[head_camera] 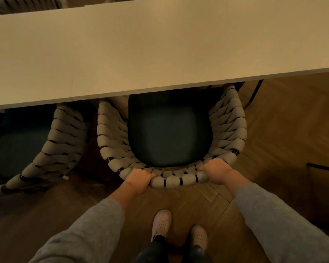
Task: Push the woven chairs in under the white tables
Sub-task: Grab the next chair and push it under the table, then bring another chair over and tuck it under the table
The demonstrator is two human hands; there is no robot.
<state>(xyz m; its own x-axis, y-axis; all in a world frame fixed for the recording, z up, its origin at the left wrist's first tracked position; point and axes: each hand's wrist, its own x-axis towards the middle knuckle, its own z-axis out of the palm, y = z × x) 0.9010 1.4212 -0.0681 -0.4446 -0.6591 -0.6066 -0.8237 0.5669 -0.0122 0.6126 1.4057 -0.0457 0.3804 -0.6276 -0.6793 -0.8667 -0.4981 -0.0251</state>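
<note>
A woven chair (179, 180) with a thick rope-wrapped back and a dark teal seat cushion (169, 133) stands directly in front of me. Its front part sits under the long white table (122, 54). My left hand (140, 178) grips the top rim of the curved backrest left of centre. My right hand (217, 170) grips the same rim further right. Fingers of both hands curl over the rim toward the seat.
A second woven chair (61, 147) with a teal seat stands to the left, partly under the same table. My two white shoes (160, 223) are on the wooden herringbone floor just behind the chair. A dark piece of furniture (323, 186) stands at the right.
</note>
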